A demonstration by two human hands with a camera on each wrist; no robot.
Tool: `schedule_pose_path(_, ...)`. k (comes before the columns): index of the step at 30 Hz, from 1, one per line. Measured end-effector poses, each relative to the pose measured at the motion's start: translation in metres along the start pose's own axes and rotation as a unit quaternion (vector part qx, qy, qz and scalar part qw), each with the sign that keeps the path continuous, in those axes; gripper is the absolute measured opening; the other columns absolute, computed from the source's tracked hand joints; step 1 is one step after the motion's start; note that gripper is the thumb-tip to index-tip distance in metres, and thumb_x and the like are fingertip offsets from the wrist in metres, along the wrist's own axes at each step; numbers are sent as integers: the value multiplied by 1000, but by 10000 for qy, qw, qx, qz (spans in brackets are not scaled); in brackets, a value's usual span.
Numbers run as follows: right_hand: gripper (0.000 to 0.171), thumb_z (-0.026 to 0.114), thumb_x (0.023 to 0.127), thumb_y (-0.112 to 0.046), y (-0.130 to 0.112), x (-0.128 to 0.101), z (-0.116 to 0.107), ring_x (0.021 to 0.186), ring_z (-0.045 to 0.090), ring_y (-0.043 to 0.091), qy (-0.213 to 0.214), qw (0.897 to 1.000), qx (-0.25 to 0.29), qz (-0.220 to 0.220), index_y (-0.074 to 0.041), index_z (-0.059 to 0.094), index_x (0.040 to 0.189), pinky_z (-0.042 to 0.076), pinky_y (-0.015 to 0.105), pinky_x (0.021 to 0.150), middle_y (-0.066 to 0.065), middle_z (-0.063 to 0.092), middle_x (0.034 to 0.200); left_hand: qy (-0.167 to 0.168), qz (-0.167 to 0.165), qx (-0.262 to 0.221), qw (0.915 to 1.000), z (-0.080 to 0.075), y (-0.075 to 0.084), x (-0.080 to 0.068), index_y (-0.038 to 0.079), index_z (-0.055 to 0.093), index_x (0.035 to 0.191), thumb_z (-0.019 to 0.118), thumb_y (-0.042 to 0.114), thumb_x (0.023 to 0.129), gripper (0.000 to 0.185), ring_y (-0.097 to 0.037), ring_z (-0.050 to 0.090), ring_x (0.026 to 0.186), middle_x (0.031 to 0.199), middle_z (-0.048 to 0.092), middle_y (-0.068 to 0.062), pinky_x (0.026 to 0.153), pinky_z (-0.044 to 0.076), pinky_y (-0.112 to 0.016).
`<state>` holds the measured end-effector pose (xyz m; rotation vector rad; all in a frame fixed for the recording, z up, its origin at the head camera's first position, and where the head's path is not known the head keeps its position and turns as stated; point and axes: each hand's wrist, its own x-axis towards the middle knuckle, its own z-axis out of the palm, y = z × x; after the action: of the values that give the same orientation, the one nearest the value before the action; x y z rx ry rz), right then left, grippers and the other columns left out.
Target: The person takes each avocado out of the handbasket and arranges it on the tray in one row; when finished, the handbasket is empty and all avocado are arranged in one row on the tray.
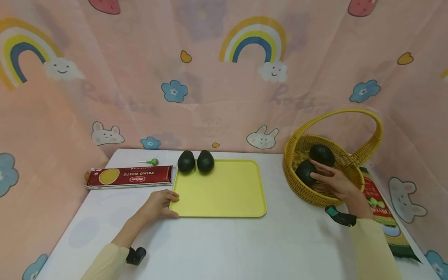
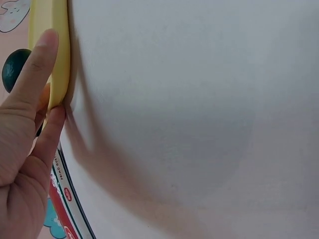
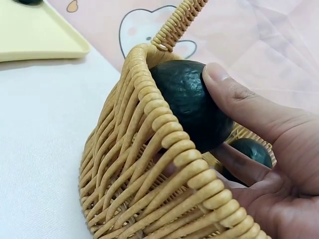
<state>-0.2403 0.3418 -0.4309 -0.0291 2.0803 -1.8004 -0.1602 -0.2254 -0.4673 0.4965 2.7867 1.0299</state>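
My left hand [image 1: 159,205] grips the near left corner of a yellow tray [image 1: 220,194], which lies flat on the table. In the left wrist view, fingers lie along the tray's rim [image 2: 61,59]. Two dark green avocados [image 1: 186,162] [image 1: 205,161] sit side by side at the tray's far left corner. At the right, my right hand [image 1: 336,182] reaches into a yellow wicker basket [image 1: 295,186] and holds an avocado [image 3: 187,99], thumb on one side and fingers partly hidden underneath. Another avocado [image 1: 322,154] lies behind it in the basket.
A red pack of spaghetti [image 1: 129,177] lies left of the tray, with a green lollipop [image 1: 154,161] behind it. Right of the basket lies a red and green bag [image 1: 385,217], partly covered by my right arm. The basket's tall handle [image 1: 376,132] arches above it.
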Motion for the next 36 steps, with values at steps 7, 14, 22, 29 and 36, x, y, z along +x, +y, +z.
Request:
schedule_pose_path(7,64,55,98,-13,-3,-3,0,69,56,3,-75,9993,334,-159,-22,23,153,57,25,78,27,-9,156,-152,-275,25,9995,-3,-1,0,-1,71,107,87,22,68,48,-31,59,111,115,64,-10,90,53,-32)
schedule_pose_path(14,65,56,97,-9,-8,-6,3,82,61,0,-144,9972,606,-423,-24,25,152,58,30,81,30,-15,153,-185,-583,-79,9981,-4,2,-1,0,72,107,87,25,68,49,-30,59,112,116,64,-7,91,53,-32)
schedule_pose_path(22,62,58,96,-9,-15,-13,9,62,57,-1,-101,9961,668,-574,-28,33,150,57,26,77,23,14,149,-187,-614,-94,9979,-4,4,0,-1,71,107,88,23,67,49,-30,59,111,116,63,-8,90,53,-32)
schedule_pose_path(29,60,51,97,2,-18,-20,15,103,63,8,-467,9864,1185,-1036,-24,36,149,55,38,85,-3,43,125,-186,-657,-67,9976,-4,5,0,0,72,107,88,23,68,48,-31,58,112,116,63,-8,90,53,-32)
schedule_pose_path(36,58,48,97,6,-22,-25,23,106,63,11,-749,9795,1299,-1341,-21,38,148,56,36,84,-5,49,125,-177,-570,-120,9981,-3,3,0,-2,71,106,88,22,68,48,-31,58,111,116,62,-8,88,54,-31)
